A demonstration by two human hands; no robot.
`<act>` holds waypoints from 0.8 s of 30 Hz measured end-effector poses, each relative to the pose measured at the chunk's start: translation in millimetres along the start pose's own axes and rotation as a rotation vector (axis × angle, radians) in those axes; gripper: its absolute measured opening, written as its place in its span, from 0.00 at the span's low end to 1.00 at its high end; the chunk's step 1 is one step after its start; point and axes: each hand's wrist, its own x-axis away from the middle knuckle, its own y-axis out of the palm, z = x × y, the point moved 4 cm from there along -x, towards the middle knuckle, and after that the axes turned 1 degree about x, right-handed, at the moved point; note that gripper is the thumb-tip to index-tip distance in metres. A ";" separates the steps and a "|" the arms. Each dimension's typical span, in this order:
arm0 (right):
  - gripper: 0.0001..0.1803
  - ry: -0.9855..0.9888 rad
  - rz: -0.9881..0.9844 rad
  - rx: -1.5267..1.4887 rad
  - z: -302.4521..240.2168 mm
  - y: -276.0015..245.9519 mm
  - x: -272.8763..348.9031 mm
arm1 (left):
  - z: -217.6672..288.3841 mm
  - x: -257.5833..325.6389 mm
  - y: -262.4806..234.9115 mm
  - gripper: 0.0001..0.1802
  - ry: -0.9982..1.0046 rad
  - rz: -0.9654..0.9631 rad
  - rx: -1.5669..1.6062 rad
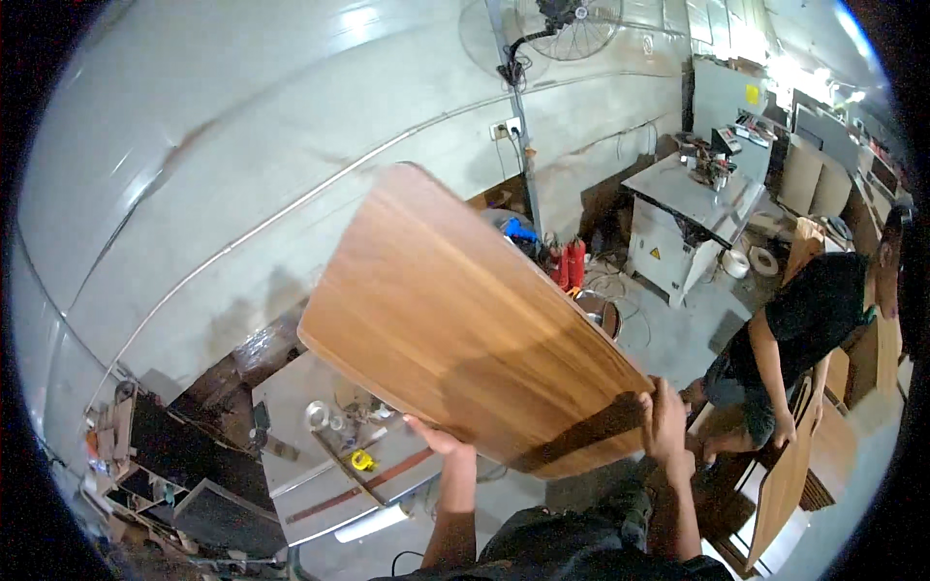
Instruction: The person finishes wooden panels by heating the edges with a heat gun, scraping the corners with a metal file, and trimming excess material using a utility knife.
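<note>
Two hands tilt board (455, 310) up-left

A small yellow square sign (753, 94) is seen on the grey panel at the back right. A little yellow triangle sticker (655, 254) is stuck on the side of the white machine cabinet below it. No packages or screens can be made out.

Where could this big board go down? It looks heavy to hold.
The grey floor between the white machine and the crouching person is bare. The metal table below the wooden board is crowded with small tools.
</note>
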 end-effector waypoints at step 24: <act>0.28 -0.251 0.205 -0.323 -95.4 -0.9 -10.3 | -8.2 60.1 114.1 0.62 0.035 -0.052 -0.372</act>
